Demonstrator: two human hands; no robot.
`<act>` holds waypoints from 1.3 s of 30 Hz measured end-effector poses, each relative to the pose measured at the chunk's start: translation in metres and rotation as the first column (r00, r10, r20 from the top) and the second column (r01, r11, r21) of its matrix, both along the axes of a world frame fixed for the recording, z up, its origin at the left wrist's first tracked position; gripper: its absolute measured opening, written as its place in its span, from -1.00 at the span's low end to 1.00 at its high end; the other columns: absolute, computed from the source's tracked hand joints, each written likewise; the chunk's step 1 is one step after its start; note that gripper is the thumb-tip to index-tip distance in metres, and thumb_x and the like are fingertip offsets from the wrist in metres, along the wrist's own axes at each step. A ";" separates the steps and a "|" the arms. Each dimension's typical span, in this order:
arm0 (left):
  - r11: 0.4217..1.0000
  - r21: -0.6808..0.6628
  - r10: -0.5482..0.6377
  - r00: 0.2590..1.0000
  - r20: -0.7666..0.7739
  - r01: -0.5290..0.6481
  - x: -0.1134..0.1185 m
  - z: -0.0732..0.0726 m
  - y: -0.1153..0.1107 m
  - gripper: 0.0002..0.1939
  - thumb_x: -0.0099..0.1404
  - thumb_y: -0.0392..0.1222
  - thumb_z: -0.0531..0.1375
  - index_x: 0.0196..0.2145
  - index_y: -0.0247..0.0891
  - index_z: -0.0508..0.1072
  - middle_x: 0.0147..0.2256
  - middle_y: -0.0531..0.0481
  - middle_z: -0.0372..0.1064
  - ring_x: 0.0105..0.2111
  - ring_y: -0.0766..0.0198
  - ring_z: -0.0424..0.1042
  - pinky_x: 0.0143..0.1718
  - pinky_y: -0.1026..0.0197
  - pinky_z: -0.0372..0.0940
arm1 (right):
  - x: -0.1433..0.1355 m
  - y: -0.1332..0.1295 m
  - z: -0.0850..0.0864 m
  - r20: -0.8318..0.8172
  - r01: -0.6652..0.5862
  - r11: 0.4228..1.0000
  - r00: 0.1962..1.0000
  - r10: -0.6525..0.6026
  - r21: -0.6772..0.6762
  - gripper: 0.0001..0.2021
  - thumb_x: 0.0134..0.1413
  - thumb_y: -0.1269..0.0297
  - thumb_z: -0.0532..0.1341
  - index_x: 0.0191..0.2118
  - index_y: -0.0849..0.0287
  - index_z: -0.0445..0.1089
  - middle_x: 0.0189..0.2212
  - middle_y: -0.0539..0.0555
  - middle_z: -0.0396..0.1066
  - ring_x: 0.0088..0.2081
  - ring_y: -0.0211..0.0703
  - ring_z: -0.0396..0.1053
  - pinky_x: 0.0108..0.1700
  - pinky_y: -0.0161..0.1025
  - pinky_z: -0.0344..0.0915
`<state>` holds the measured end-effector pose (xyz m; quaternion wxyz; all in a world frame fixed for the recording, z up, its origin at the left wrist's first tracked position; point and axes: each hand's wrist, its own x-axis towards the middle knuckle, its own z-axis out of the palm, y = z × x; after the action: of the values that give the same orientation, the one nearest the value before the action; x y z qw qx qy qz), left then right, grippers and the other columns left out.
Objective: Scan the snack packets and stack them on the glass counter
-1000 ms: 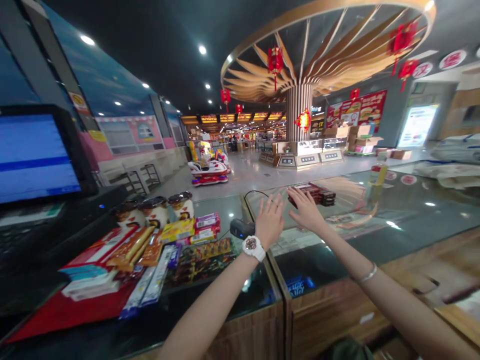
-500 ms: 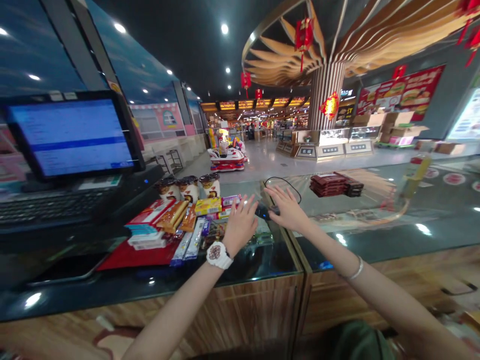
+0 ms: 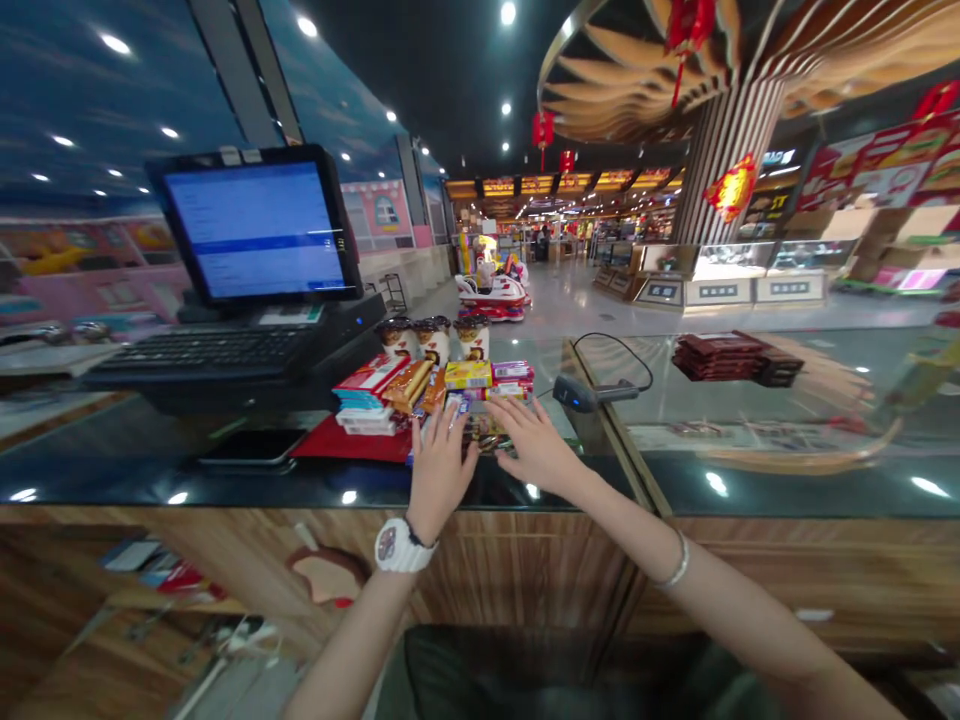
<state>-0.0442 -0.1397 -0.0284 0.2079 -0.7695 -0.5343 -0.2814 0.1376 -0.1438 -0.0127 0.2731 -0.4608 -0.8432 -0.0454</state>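
My left hand point(image 3: 442, 468), with a white watch point(image 3: 403, 546) on its wrist, is spread over the front of a group of packaged snacks and partly covers some slim packets. My right hand point(image 3: 536, 447) is also spread, palm down, at the right side of the same group; whether it touches the packets is hard to tell. Around them lie a yellow box point(image 3: 468, 375), purple boxes point(image 3: 514, 371), orange-brown packets point(image 3: 412, 385) and red-and-white boxes point(image 3: 369, 382). Three lidded cups point(image 3: 433, 340) stand behind. A black barcode scanner point(image 3: 576, 393) lies beyond my right hand.
A monitor point(image 3: 259, 230) and a black keyboard point(image 3: 202, 348) stand at left, with a phone point(image 3: 250, 447) in front on the dark glass counter. Dark red packets point(image 3: 716, 357) are stacked on the glass at right. A wooden trim strip point(image 3: 637, 470) divides the counter.
My view has turned left, so the monitor and snacks appear further right. Both hands have moved away from the scanner, leftward and nearer to me, over the snack packets.
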 end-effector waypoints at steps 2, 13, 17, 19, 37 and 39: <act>1.000 -0.014 0.022 1.000 0.008 -0.022 -0.006 -0.001 0.002 -0.56 0.36 -0.18 0.03 0.16 -0.23 0.33 0.28 -0.16 0.18 0.30 -0.04 0.11 0.35 -0.30 -0.13 | -0.010 0.013 0.000 0.046 -0.035 0.999 0.998 0.035 0.003 -0.31 0.11 0.34 0.12 0.38 0.15 0.00 0.39 0.16 -0.03 0.39 0.08 -0.07 0.37 0.21 -0.18; 0.992 -0.098 0.078 0.996 -0.035 -0.081 0.000 0.010 0.036 -0.50 0.30 -0.22 0.09 0.19 -0.31 0.32 0.26 -0.19 0.21 0.31 -0.07 0.10 0.35 -0.31 -0.18 | -0.029 0.101 -0.009 0.215 -0.122 0.989 0.967 0.137 -0.084 -0.27 0.06 0.39 0.19 0.37 0.21 0.01 0.36 0.27 0.03 0.37 0.17 -0.04 0.33 0.30 -0.14; 0.992 -0.106 0.060 0.997 -0.051 -0.066 0.002 0.006 0.037 -0.52 0.34 -0.19 0.06 0.19 -0.31 0.32 0.26 -0.14 0.22 0.30 -0.05 0.11 0.36 -0.30 -0.19 | -0.027 0.116 -0.016 0.203 -0.114 0.987 0.970 0.135 -0.112 -0.28 0.07 0.38 0.19 0.36 0.19 0.03 0.34 0.27 0.07 0.36 0.13 0.02 0.33 0.27 -0.09; 0.992 -0.117 0.034 0.998 -0.057 -0.041 0.001 0.003 0.036 -0.52 0.35 -0.18 0.04 0.21 -0.28 0.30 0.26 -0.10 0.23 0.31 -0.03 0.10 0.37 -0.30 -0.21 | -0.026 0.121 -0.021 0.195 -0.127 0.985 0.970 0.148 -0.118 -0.31 0.07 0.40 0.17 0.35 0.20 0.06 0.33 0.26 0.10 0.34 0.09 0.06 0.32 0.23 -0.05; 0.981 -0.190 0.034 0.998 -0.052 -0.044 -0.003 0.002 0.027 -0.70 0.35 -0.23 0.06 0.00 -0.23 0.43 0.02 -0.09 0.49 0.20 0.00 0.26 0.35 -0.34 -0.21 | -0.029 0.107 -0.019 0.322 -0.133 0.976 0.944 0.072 0.173 -0.76 0.17 0.44 0.14 -0.13 0.20 0.51 -0.15 0.19 0.55 -0.05 0.04 0.42 0.21 0.02 0.11; 0.982 -0.186 0.037 0.999 -0.041 -0.043 -0.003 0.001 0.028 -0.70 0.36 -0.22 0.06 0.00 -0.23 0.43 0.00 -0.10 0.50 0.20 0.01 0.26 0.35 -0.34 -0.20 | -0.030 0.108 -0.019 0.354 -0.154 0.966 0.932 0.072 0.207 -0.77 0.20 0.43 0.12 -0.16 0.20 0.52 -0.18 0.19 0.55 -0.08 0.03 0.42 0.21 0.03 0.10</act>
<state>-0.0475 -0.1118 -0.0276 0.1503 -0.7798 -0.5698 -0.2115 0.1080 -0.0362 -0.0317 0.1756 -0.3611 -0.8921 -0.2073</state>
